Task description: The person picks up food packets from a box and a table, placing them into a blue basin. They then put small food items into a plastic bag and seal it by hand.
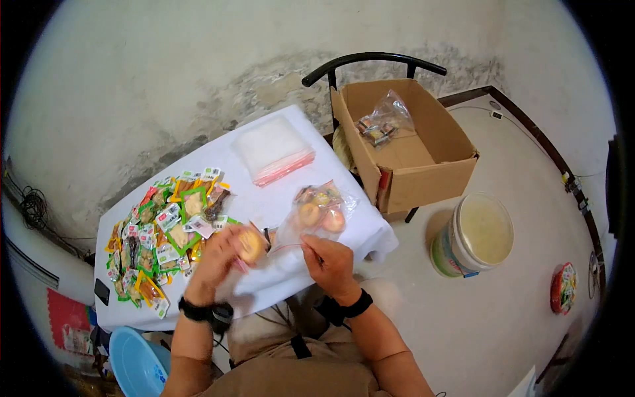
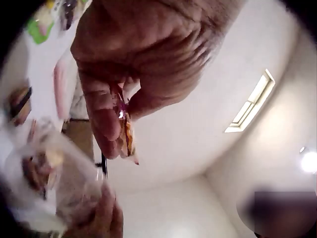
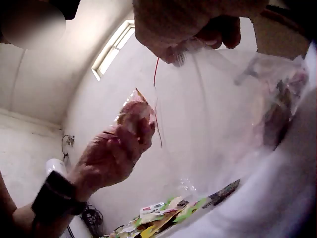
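In the head view my left hand (image 1: 217, 258) holds a small wrapped snack (image 1: 251, 246), round and yellowish, slightly blurred. The left wrist view shows this snack (image 2: 128, 136) edge-on, pinched between thumb and fingers. My right hand (image 1: 331, 264) pinches the rim of a clear plastic bag (image 1: 289, 231), whose red-edged mouth faces the left hand. Inside the bag lie several wrapped snacks, among them a round yellow one (image 1: 309, 214) and a pinkish-orange one (image 1: 334, 221). Seen from the right wrist, the bag (image 3: 208, 114) hangs stretched from my right fingers, with the left hand (image 3: 116, 153) beside its mouth.
A heap of colourful snack packets (image 1: 155, 241) covers the left of the white-clothed table (image 1: 254, 291). Flat clear bags (image 1: 274, 149) are stacked at the back. On a chair (image 1: 374, 58) sits a cardboard box (image 1: 423, 185); a white bucket (image 1: 479, 231) and blue basin (image 1: 135, 364) stand nearby.
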The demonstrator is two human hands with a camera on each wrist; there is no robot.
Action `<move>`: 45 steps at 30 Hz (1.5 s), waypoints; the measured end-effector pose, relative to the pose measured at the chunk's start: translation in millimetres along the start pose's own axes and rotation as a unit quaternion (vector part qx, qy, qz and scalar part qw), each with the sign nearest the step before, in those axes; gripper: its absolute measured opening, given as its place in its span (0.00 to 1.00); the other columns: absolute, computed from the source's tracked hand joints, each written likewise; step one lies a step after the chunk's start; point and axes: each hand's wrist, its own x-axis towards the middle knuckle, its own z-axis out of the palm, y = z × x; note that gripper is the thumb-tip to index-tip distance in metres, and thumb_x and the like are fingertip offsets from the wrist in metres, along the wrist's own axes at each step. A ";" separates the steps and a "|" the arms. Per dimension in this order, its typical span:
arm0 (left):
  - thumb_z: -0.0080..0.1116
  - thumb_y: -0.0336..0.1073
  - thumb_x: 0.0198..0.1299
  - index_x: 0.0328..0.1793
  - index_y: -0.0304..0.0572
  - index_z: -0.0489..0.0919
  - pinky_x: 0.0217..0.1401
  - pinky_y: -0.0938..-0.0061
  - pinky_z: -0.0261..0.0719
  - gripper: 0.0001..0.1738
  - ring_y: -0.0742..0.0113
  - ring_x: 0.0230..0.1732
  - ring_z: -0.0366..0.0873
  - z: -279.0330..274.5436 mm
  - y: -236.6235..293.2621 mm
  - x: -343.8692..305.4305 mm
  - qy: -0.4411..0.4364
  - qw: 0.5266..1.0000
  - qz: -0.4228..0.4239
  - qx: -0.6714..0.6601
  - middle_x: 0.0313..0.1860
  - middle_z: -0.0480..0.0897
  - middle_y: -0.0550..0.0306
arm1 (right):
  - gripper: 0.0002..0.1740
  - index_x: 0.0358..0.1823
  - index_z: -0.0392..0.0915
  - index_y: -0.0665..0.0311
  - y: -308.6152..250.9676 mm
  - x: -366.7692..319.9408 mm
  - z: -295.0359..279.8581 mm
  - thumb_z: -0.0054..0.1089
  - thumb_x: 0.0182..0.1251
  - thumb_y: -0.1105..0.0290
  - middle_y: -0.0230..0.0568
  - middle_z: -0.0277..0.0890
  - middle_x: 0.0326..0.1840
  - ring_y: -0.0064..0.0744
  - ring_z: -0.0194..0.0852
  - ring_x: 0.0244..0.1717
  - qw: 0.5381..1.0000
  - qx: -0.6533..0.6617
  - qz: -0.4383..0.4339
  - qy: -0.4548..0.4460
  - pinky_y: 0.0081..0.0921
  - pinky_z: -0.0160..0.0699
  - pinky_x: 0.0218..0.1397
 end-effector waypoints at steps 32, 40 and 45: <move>0.51 0.28 0.61 0.49 0.36 0.78 0.50 0.73 0.75 0.12 0.60 0.46 0.78 81.3 -41.0 4.2 0.019 0.867 0.303 0.395 0.41 0.81 0.50 | 0.07 0.39 0.80 0.70 4.4 -0.6 -18.5 0.56 0.62 0.76 0.40 0.81 0.33 0.23 0.76 0.30 0.990 0.027 0.124 0.058 0.20 0.73 0.34; 0.59 0.31 0.52 0.58 0.36 0.72 0.48 0.65 0.74 0.25 0.53 0.48 0.76 -3.5 -60.6 39.4 0.138 0.697 0.288 0.642 0.47 0.77 0.45 | 0.10 0.43 0.79 0.72 15.0 -4.6 -9.1 0.55 0.63 0.77 0.38 0.80 0.35 0.18 0.73 0.33 0.967 0.126 0.179 0.130 0.15 0.71 0.38; 0.60 0.33 0.50 0.58 0.38 0.71 0.49 0.64 0.72 0.26 0.50 0.46 0.75 -0.5 -50.4 44.7 0.027 0.820 0.102 0.563 0.46 0.77 0.44 | 0.10 0.44 0.79 0.72 14.1 -6.6 -8.3 0.54 0.64 0.76 0.37 0.79 0.37 0.19 0.74 0.37 0.985 0.080 0.136 0.068 0.16 0.72 0.42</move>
